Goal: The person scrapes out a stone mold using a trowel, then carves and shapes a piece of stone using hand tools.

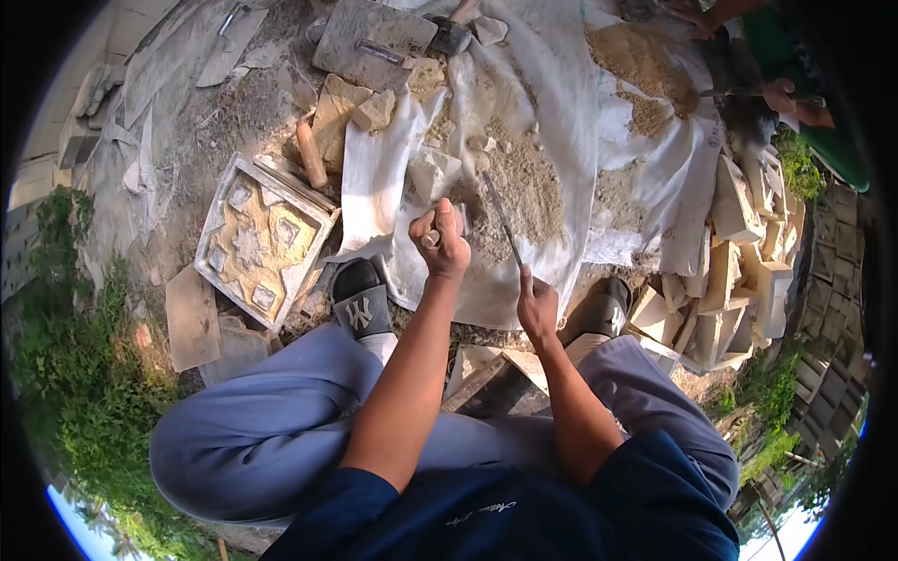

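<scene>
My left hand (441,239) is closed around a wooden handle (431,239), whose end shows beside the thumb; the tool's far part is mostly hidden behind the hand. My right hand (538,304) grips the near end of a long thin metal rod (502,217), which points away and slightly left over the dusty white sheet (571,140). Just beyond my left hand lies a pale stone chunk (433,174). Sandy rubble (528,178) covers the sheet beside the rod.
At left sits a square frame with a carved pattern (245,238), near a wooden handle piece (311,154). Pale blocks (730,271) are stacked at right. A trowel-like metal plate (369,42) lies at the top. Another person's hand (779,96) holds a tool at upper right.
</scene>
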A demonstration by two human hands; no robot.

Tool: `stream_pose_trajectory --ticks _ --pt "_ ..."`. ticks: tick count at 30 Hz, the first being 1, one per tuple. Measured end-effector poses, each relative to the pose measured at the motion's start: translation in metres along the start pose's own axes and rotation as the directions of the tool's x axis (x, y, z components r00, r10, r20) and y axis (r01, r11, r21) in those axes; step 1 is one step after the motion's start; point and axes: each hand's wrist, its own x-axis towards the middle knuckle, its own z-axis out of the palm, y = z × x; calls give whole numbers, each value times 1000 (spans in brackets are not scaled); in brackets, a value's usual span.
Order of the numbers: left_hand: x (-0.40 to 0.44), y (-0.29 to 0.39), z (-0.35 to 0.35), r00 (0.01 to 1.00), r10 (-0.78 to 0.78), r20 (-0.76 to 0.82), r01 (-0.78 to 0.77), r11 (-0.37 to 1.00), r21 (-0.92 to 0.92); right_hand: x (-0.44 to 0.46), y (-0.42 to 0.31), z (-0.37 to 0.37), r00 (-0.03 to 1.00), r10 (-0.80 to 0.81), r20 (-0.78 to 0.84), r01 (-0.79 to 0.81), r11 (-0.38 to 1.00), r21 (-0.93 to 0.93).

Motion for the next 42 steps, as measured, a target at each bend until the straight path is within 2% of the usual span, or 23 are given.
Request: stream_pose_trajectory --ticks 2,4,6,7,9,11,13,15,17,18,20,21,22,23,25,29,30,32,34,35,38,40,42 --pt "-1 10 0 999 -40 -8 40 999 -34 2 -6 -2 996 -82 -24 85 983 163" --pt "4 20 5 988 152 -33 -135 942 307 -3 -8 0 985 -163 -64 173 958 228" --pt "3 11 0 991 128 -24 -114 943 312 -8 -3 2 957 -259 -131 285 923 258" --pt "5 11 2 995 101 -4 -94 944 316 -9 6 7 965 -231 -126 254 942 218" --pt "3 -6 0 979 202 9 -192 915 355 -4 19 9 999 -37 1 37 997 -67" --pt "2 -22 -6 976 218 26 -216 928 305 3 21 5 999 5 39 -2 997 -75" --pt "1 -21 -12 983 178 42 -183 942 283 0 2 -3 998 -37 51 38 999 -12" --pt "0 -21 -21 989 143 35 -147 944 295 -2 -5 1 987 -160 -26 161 958 237" --pt "3 -18 -21 936 348 44 -325 812 485 -8 -14 0 958 -280 -69 285 885 368" --pt "4 -16 -20 909 415 51 -374 752 543 -10 -9 0 943 -318 -96 332 895 299" --pt "7 -9 -11 977 187 -98 -153 947 284 -9 13 7 942 -319 -104 331 933 139" --pt "6 -8 -9 990 50 -134 -32 990 135 -10 17 8 982 -184 -42 186 981 55" --pt "4 -7 -8 994 -91 -61 83 989 -126 -7 22 8 996 -86 4 87 996 -17" --pt "3 -9 -7 995 -85 -50 78 989 -128 -3 27 8 999 16 47 -12 996 -93" --pt "5 0 -4 990 -87 -113 72 989 -130 -3 16 0 999 -9 33 10 1000 -18" --pt "5 -5 -13 992 -107 -69 88 966 -242 -6 -4 -4 977 -192 -88 209 941 265" --pt "7 -6 -11 972 70 -223 -31 984 174 -8 -5 -2 965 -241 -105 261 924 280" --pt "4 0 -7 978 69 -197 -38 987 154 -13 5 4 946 -298 -126 321 916 239" --pt "7 -5 -7 989 62 -136 -45 991 125 -14 21 10 985 -172 9 171 982 80" --pt "3 -14 -10 994 -60 -89 55 997 -61 -12 28 13 995 -67 74 71 996 -48" --pt "1 -12 -6 991 2 -133 0 1000 11 -9 14 6 996 -82 18 82 996 16" --pt "-2 -7 -6 986 -106 -129 86 984 -156 -11 -7 -6 991 -129 -31 130 990 47" --pt "-1 -7 -6 984 -1 -178 5 1000 20 -13 -5 -7 972 -223 -74 232 959 163"
